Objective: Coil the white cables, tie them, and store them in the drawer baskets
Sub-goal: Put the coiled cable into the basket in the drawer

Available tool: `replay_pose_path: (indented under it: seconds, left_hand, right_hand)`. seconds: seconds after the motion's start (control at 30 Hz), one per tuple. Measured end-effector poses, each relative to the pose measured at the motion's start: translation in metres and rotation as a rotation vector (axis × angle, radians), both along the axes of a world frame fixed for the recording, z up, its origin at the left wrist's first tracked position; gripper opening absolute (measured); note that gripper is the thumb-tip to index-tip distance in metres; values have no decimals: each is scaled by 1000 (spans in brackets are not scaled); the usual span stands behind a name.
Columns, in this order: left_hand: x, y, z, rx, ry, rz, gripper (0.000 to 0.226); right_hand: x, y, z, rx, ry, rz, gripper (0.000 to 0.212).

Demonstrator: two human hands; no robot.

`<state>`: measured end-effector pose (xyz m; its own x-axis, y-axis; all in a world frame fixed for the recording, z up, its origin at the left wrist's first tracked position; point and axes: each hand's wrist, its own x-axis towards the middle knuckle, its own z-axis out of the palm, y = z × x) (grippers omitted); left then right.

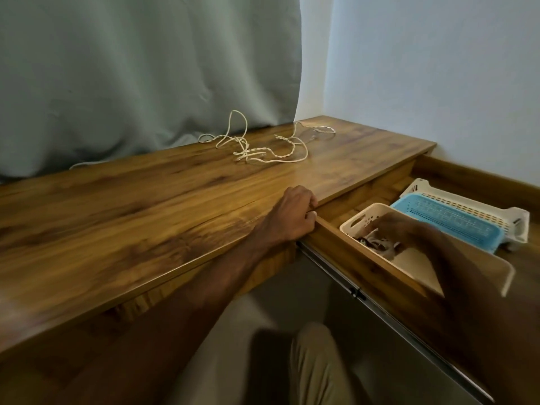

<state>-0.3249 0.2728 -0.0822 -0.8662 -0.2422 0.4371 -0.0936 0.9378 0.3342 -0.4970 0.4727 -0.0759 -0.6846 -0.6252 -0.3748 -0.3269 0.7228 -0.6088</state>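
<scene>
A coiled white cable (pixel 377 244) sits in the cream basket (pixel 354 221) right under the blurred right hand (pixel 407 229), its grip impossible to tell, while the left hand (pixel 292 214) curls over the edge of the desk (pixel 146 217), the loose cable (pixel 287 160) well beyond it.

The surface (pixel 146 206) and the drawer (pixel 365 260) are warm honey-brown wood streaked with darker grain, and the loose cable (pixel 287 160) is cream-white with a twisted pattern. The cream basket (pixel 360 218) has round holes, the blue basket (pixel 455 222) a fine grid mesh, and the off-white basket (pixel 479 206) rows of slots. The curtain (pixel 131 68) is pale grey-green and the wall (pixel 438 68) bluish white.
</scene>
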Motion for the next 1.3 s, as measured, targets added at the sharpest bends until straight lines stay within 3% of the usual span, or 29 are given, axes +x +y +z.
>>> replay_pose_path:
  seconds: [0.4, 0.53, 0.63, 0.83, 1.0, 1.13, 1.3]
  left_hand:
    - [4, -12, -6, 110, 55, -55, 29]
    - [3, -15, -5, 135, 55, -55, 29]
    - [4, -14, -4, 171, 50, -41, 29]
    - [9, -12, 5, 253, 54, -11, 27]
    - [32, -34, 16, 290, 24, 42, 25]
    - [68, -70, 30, 244, 1, 172, 19]
    - [113, -129, 30, 124, -77, 397, 15]
  right_hand:
    - [-9, -50, -17, -266, 78, 41, 27]
    - [-9, -58, -24, -234, 184, 9, 36]
    - [-4, -63, -18, -241, 367, 22, 29]
    - [31, -74, 16, -439, 514, -17, 12]
    - [70, -107, 50, -658, 494, 55, 12]
    - [100, -158, 55, -662, 500, 170, 7]
    - [119, -231, 43, -516, 469, 343, 17]
